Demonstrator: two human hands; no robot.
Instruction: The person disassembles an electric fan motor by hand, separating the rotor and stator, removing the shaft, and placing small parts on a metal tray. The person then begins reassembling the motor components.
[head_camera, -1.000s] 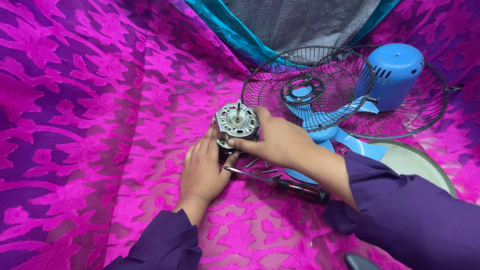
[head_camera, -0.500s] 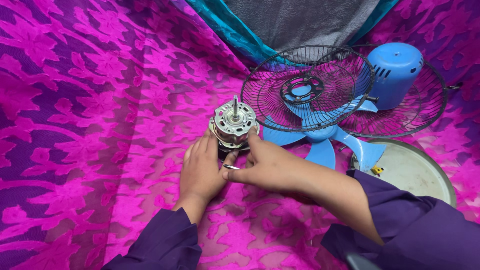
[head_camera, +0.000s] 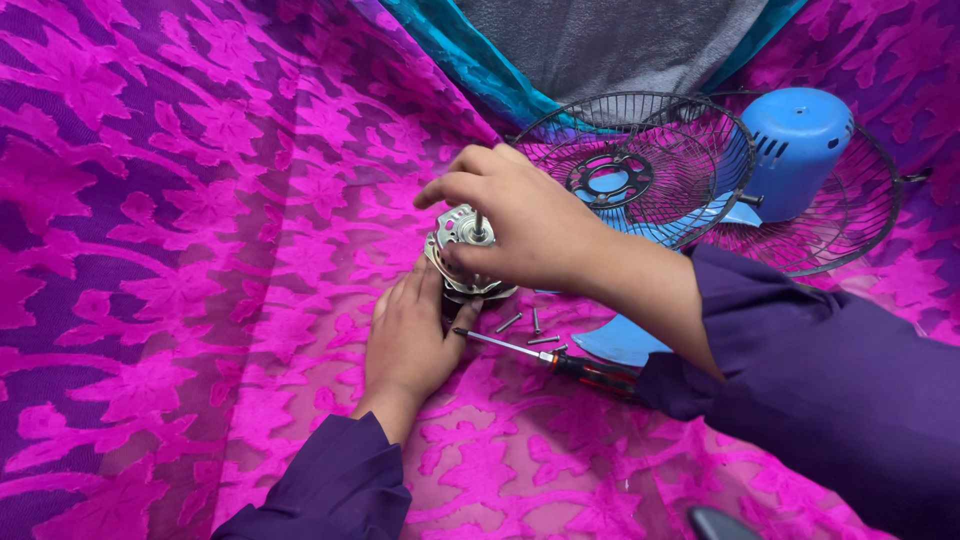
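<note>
A small metal fan motor with an upright shaft stands on magenta patterned cloth. My right hand reaches over it from the right, fingers curled around its top and side. My left hand rests on the cloth below, fingertips against the motor's lower side. A screwdriver with a dark red handle lies just right of my left hand, with a few loose screws beside its tip.
Two round wire fan guards lie at the back right, over blue fan blades. A blue plastic motor cover sits on the farther guard. Teal and grey fabric lies at the top.
My right hand moved up from beside the screwdriver onto the top of the motor. The screwdriver and screws now show. My left hand stayed at the motor's base.
</note>
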